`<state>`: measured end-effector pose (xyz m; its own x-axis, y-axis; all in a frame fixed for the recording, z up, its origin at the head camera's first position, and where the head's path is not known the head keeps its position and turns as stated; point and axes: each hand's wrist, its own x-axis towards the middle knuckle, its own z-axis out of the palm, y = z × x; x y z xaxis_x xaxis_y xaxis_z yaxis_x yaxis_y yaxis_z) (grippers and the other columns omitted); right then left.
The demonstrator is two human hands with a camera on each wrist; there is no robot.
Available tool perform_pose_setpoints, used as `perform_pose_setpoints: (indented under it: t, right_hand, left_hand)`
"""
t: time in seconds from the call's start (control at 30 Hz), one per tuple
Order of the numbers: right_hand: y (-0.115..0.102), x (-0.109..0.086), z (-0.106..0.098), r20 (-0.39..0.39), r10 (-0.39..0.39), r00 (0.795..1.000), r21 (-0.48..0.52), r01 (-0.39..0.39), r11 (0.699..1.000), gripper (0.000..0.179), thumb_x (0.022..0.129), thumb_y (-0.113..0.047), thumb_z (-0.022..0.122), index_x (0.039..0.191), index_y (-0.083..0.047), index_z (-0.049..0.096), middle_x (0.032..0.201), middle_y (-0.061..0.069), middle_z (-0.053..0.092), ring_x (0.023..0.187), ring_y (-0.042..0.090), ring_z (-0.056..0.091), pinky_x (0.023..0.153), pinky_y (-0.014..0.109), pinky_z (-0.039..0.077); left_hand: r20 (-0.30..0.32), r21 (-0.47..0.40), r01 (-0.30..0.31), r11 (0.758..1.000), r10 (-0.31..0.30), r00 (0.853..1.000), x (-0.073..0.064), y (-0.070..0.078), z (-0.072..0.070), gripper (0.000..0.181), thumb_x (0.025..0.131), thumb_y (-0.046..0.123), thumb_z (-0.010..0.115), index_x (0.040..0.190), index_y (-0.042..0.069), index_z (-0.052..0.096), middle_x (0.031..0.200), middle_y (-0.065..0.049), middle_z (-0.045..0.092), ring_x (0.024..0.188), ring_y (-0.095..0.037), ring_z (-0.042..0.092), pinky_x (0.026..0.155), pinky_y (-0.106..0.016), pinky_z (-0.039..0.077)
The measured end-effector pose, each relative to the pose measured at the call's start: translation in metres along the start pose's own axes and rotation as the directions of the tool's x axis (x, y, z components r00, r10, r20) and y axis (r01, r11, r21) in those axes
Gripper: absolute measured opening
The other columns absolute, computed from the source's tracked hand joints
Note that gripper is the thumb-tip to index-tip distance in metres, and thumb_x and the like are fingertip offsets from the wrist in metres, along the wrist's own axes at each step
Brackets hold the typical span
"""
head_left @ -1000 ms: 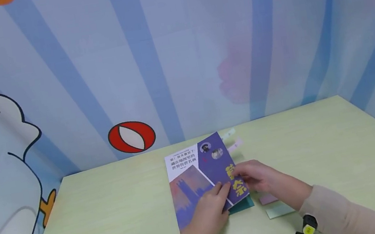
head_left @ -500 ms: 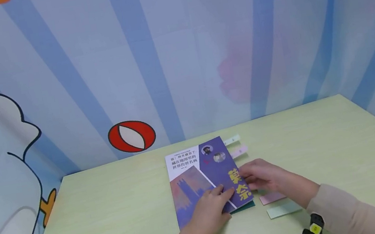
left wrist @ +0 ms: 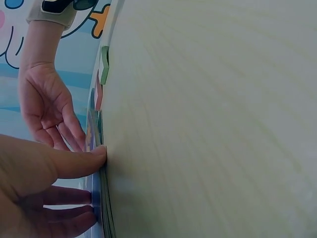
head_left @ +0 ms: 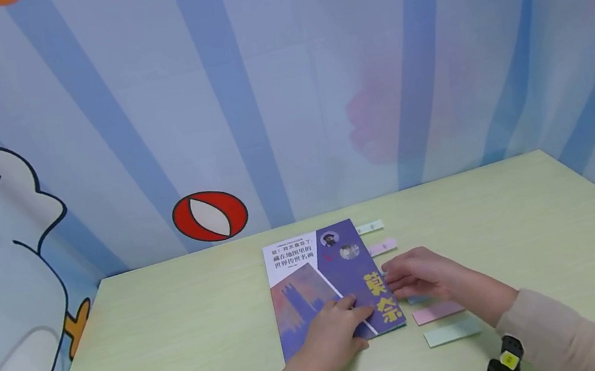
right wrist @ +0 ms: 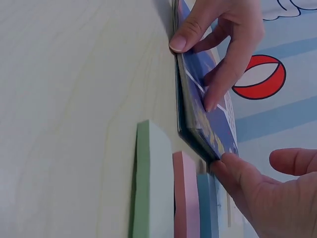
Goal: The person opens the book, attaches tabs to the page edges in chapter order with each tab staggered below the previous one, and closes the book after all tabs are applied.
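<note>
A purple book point(head_left: 341, 276) with yellow lettering and a painting on its cover lies flat on the table. At its lower corner a dark green layer point(right wrist: 184, 119) shows beneath it. My left hand point(head_left: 329, 330) rests on the cover with fingers spread, its thumb against the near edge of the book. At the right edge, my right hand point(head_left: 422, 273) touches the book with its fingertips; in the right wrist view its thumb stands apart. Beside that hand lie flat pale-green point(head_left: 452, 332), pink point(head_left: 437, 311) and blue point(right wrist: 208, 203) strips, the blue one partly hidden.
A pale-green strip point(head_left: 369, 226) and a pink one point(head_left: 383, 246), both with small markings, show past the book's right edge farther back. The pale yellow table point(head_left: 192, 332) meets a blue striped backdrop point(head_left: 304, 80) with cartoon prints behind it.
The book's right side has shifted slightly right and toward me, now almost covering the dark green layer. My right hand has moved off the cover to the edge. The left hand stays on the book.
</note>
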<state>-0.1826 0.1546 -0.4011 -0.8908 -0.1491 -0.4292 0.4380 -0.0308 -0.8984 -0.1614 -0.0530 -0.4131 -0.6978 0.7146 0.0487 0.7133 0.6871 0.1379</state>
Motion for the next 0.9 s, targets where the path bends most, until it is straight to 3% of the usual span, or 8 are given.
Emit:
perform_pose_setpoints:
  t: [0.27, 0.43, 0.47, 0.53, 0.67, 0.73, 0.8, 0.9]
  right_hand:
    - [-0.006, -0.002, -0.009, 0.045, -0.077, 0.996, 0.051, 0.074, 0.996, 0.047, 0.094, -0.008, 0.049, 0.130, 0.019, 0.036, 0.089, 0.008, 0.068, 0.077, 0.012, 0.066, 0.072, 0.027, 0.054]
    - [-0.004, 0.001, -0.005, 0.063, -0.211, 0.975, -0.202, 0.220, 0.954, 0.042, 0.093, -0.008, 0.049, 0.129, 0.014, 0.044, 0.117, 0.024, 0.059, 0.103, 0.028, 0.060, 0.089, 0.040, 0.049]
    - [-0.003, 0.001, -0.003, 0.074, -0.259, 0.963, -0.296, 0.269, 0.917, 0.040, 0.093, -0.007, 0.050, 0.128, 0.012, 0.047, 0.121, 0.025, 0.056, 0.108, 0.032, 0.057, 0.091, 0.042, 0.047]
    - [-0.001, 0.001, 0.000, 0.128, -0.373, 0.919, -0.501, 0.384, 0.775, 0.037, 0.091, -0.006, 0.053, 0.125, 0.008, 0.053, 0.125, 0.025, 0.054, 0.115, 0.038, 0.052, 0.092, 0.047, 0.045]
    - [0.007, 0.002, 0.010, 0.355, -0.518, 0.778, -0.778, 0.553, 0.297, 0.039, 0.088, -0.009, 0.060, 0.124, 0.005, 0.056, 0.129, 0.027, 0.050, 0.120, 0.042, 0.045, 0.094, 0.049, 0.043]
    - [0.011, 0.003, 0.015, 0.479, -0.495, 0.725, -0.784, 0.607, 0.132, 0.046, 0.089, -0.014, 0.063, 0.128, 0.007, 0.051, 0.133, 0.032, 0.042, 0.124, 0.045, 0.039, 0.097, 0.051, 0.039]
    - [0.015, 0.003, 0.020, 0.554, -0.428, 0.714, -0.772, 0.633, 0.057, 0.056, 0.089, -0.023, 0.063, 0.133, 0.007, 0.045, 0.139, 0.034, 0.032, 0.129, 0.048, 0.029, 0.099, 0.052, 0.035]
    - [0.020, 0.004, 0.027, 0.575, -0.322, 0.752, -0.785, 0.618, 0.043, 0.065, 0.090, -0.031, 0.061, 0.139, 0.003, 0.038, 0.144, 0.035, 0.022, 0.133, 0.049, 0.018, 0.102, 0.054, 0.030]
  left_hand:
    - [0.033, 0.002, 0.001, 1.000, -0.001, 0.999, -0.001, -0.001, -0.002, 0.045, 0.078, 0.026, 0.075, 0.121, 0.019, 0.064, 0.128, -0.012, 0.056, 0.110, -0.032, 0.054, 0.085, -0.039, 0.049]
    - [0.078, -0.095, 0.019, 0.995, -0.012, 0.997, -0.005, -0.008, -0.006, 0.049, 0.080, 0.027, 0.073, 0.126, 0.017, 0.060, 0.136, -0.015, 0.047, 0.122, -0.034, 0.045, 0.095, -0.044, 0.043]
    - [0.085, -0.112, 0.025, 0.993, -0.016, 0.996, -0.007, -0.011, -0.008, 0.051, 0.081, 0.029, 0.072, 0.128, 0.017, 0.058, 0.138, -0.016, 0.044, 0.125, -0.035, 0.042, 0.097, -0.046, 0.041]
    - [0.087, -0.123, 0.034, 0.992, -0.024, 0.996, -0.011, -0.017, -0.010, 0.056, 0.082, 0.033, 0.070, 0.132, 0.016, 0.054, 0.142, -0.020, 0.037, 0.129, -0.038, 0.035, 0.099, -0.053, 0.036]
    - [0.087, -0.105, 0.080, 0.991, -0.071, 0.994, -0.020, -0.031, -0.013, 0.071, 0.081, 0.043, 0.068, 0.140, 0.012, 0.043, 0.146, -0.027, 0.024, 0.132, -0.048, 0.024, 0.097, -0.066, 0.028]
    - [0.097, -0.090, 0.106, 0.990, -0.097, 0.991, -0.025, -0.038, -0.014, 0.077, 0.079, 0.047, 0.067, 0.141, 0.010, 0.041, 0.145, -0.031, 0.022, 0.131, -0.051, 0.020, 0.095, -0.068, 0.027]
    - [0.119, -0.096, 0.128, 0.987, -0.116, 0.986, -0.029, -0.043, -0.014, 0.079, 0.079, 0.049, 0.067, 0.141, 0.009, 0.040, 0.145, -0.033, 0.021, 0.131, -0.053, 0.018, 0.096, -0.067, 0.028]
    - [0.158, -0.122, 0.141, 0.982, -0.121, 0.980, -0.032, -0.050, -0.015, 0.078, 0.080, 0.049, 0.066, 0.142, 0.010, 0.040, 0.145, -0.034, 0.020, 0.132, -0.053, 0.016, 0.096, -0.066, 0.030]
